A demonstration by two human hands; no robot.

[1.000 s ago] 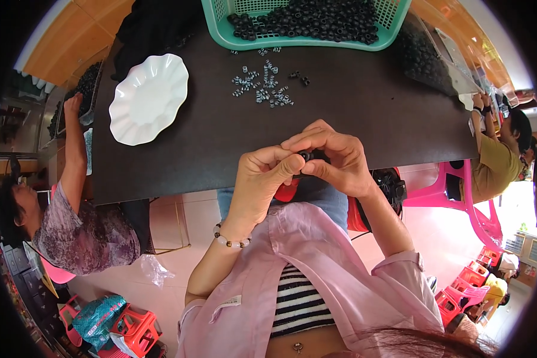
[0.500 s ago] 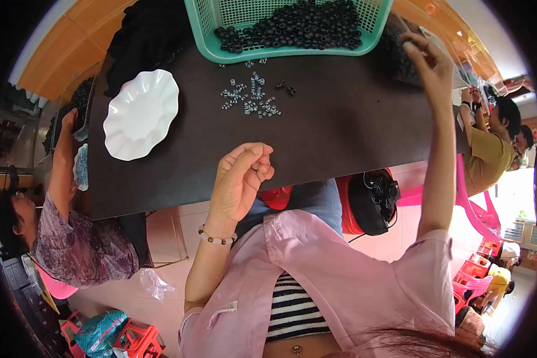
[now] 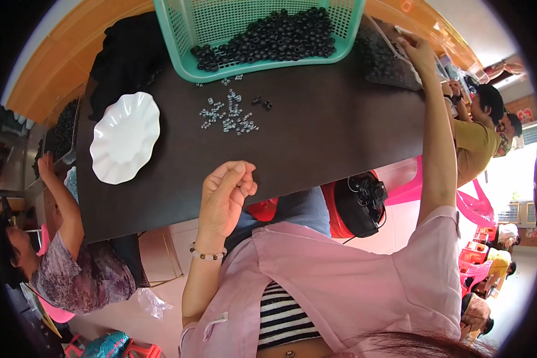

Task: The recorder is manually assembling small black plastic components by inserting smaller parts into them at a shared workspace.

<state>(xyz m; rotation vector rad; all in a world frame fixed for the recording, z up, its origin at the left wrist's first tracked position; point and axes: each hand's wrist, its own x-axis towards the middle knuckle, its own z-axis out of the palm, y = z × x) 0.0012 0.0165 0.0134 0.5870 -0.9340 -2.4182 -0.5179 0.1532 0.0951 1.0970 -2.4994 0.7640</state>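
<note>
Holding the right hand [image 3: 422, 58] well out at the clear box [image 3: 394, 74] of dark parts [image 3: 374, 58], far right on the surface [image 3: 316, 131]. Can't tell right grip: fingers partly bent at the box, contact and hold unclear from here. Having the left hand [image 3: 222, 197] up over the near edge, fingers curled in, thumb laid against them; can't tell of anything inside that closed left grip. Seeing black pieces [image 3: 274, 39] heaped in the green basket [image 3: 262, 67] at the back. Spotting small springs [image 3: 231, 113] scattered just in front, plus a few loose black bits [image 3: 268, 105] just right of those. Finding the white plate [image 3: 125, 138] left of the springs, black cloth [image 3: 128, 59] behind.
</note>
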